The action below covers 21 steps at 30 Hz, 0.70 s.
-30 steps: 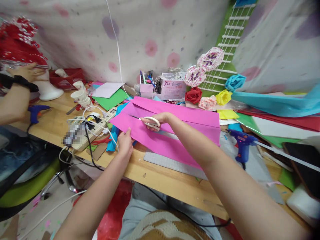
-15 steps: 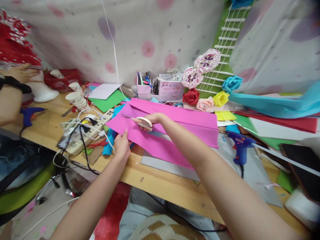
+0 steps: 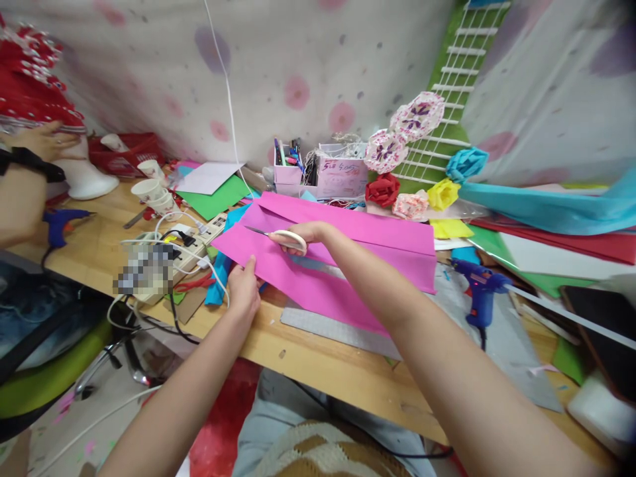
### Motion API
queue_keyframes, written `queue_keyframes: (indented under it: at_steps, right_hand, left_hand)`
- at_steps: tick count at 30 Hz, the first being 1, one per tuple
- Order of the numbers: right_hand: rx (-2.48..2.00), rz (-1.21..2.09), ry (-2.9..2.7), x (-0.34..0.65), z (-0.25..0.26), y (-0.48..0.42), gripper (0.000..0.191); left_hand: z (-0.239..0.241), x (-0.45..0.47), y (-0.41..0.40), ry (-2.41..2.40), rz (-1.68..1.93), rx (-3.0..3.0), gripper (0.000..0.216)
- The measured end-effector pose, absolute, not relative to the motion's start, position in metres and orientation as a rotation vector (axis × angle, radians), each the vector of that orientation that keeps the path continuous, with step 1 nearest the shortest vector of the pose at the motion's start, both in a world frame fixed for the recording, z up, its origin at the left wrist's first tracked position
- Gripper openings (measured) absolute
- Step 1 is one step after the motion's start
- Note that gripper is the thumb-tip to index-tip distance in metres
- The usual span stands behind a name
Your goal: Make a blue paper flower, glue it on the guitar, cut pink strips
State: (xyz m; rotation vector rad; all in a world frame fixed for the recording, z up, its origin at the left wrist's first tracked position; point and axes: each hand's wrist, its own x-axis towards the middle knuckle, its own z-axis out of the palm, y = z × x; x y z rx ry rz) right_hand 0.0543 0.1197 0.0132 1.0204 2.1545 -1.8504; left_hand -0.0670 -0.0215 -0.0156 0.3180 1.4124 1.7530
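Observation:
A large sheet of bright pink paper lies across the middle of the table, with a long cut opening running through it. My right hand is closed round the cream handles of a pair of scissors. Their blades point left over the pink sheet, at the left end of the cut. My left hand pinches the sheet's near left edge, thumb on top and fingers mostly hidden beneath. A grey cutting mat shows under the sheet, and blue paper sticks out at its left.
A power strip with tangled cords sits left of the sheet. To the right lie a blue glue gun and a dark phone-like slab. Paper flowers and a pen box stand behind. At far left, another person's hand touches a red headpiece.
The scissors blades look closer together than before, and my right hand has shifted slightly right. My left hand keeps its hold on the sheet. The whole view has moved a little.

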Motion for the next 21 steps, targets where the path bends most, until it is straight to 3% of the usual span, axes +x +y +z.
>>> queue_keyframes:
  at_steps: [11,21]
  right_hand:
    - [0.837,-1.797,2.096,0.040,0.025,0.123,0.060]
    - [0.889,-1.798,2.138,0.026,0.022,0.131,0.039]
  left_hand:
    - [-0.008,-0.063,-0.024,1.386,1.769,0.314,0.007]
    - [-0.009,-0.064,-0.024,1.402,1.753,0.303,0.005]
